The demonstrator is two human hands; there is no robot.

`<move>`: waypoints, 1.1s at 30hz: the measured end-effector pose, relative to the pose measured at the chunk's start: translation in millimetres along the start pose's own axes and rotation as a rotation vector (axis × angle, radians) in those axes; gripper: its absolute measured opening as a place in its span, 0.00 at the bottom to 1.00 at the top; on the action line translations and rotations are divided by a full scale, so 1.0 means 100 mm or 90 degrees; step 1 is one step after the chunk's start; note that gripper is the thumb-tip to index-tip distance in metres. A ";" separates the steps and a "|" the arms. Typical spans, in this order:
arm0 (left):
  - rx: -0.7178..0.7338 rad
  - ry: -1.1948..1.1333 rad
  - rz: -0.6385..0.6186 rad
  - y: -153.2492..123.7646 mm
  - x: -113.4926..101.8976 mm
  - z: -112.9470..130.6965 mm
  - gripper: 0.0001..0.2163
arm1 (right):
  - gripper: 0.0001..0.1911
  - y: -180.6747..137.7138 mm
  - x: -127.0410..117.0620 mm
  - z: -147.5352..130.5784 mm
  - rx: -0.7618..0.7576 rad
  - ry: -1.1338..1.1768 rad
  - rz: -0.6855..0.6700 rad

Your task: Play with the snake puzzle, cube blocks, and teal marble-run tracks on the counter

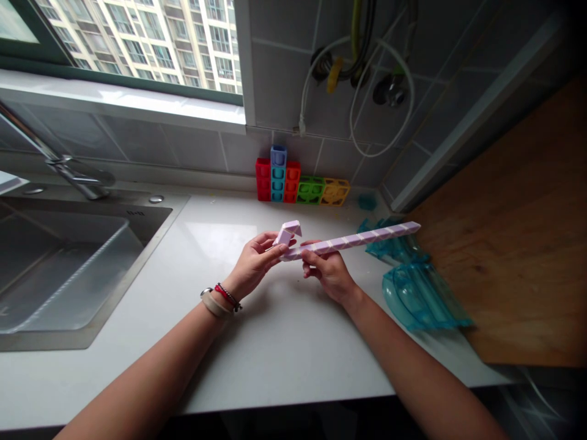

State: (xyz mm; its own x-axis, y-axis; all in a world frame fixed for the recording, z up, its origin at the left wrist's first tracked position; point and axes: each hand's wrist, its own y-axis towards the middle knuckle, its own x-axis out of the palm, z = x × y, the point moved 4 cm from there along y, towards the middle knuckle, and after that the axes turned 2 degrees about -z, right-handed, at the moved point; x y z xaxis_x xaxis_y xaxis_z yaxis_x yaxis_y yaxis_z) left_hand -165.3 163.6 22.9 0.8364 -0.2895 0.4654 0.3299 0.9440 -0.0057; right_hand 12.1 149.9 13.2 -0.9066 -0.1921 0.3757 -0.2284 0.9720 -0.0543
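Note:
Above the white counter, both hands hold a pink and white snake puzzle (353, 242) made of linked wedge segments. Most of it runs as a straight bar, tilted up toward the right, while its left end folds back into a short hook. My left hand (254, 261) is closed on the hooked end, thumb along the near side. Partway along the bar, near the fold, my right hand (331, 272) pinches it with the thumb in front. The fingers behind the puzzle are partly hidden.
Red, blue, green and yellow plastic blocks (277, 177) stand against the tiled wall. At right, translucent teal plastic pieces (419, 296) lie beside a wooden panel (513, 244). A sink (151, 241) with a clear bin (87, 275) and a faucet (76, 174) is at left. Cables (410, 116) hang above.

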 end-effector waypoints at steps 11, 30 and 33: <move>0.016 0.089 -0.096 0.03 -0.04 -0.05 0.26 | 0.16 -0.02 -0.02 -0.12 -0.002 0.023 -0.039; 0.222 0.418 0.030 -0.02 -0.02 -0.04 0.18 | 0.17 -0.08 0.04 -0.10 -0.217 -0.219 0.102; 0.155 0.372 -0.026 0.03 -0.03 -0.04 0.15 | 0.19 -0.02 -0.02 -0.08 -0.187 -0.154 0.120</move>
State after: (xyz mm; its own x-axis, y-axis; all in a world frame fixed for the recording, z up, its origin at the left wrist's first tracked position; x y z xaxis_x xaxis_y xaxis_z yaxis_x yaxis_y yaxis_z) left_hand -165.3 166.5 18.1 0.9490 -0.2989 -0.0998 0.3144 0.9196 0.2357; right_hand 16.7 149.0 19.7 -0.9880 0.0002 0.1542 0.0280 0.9836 0.1782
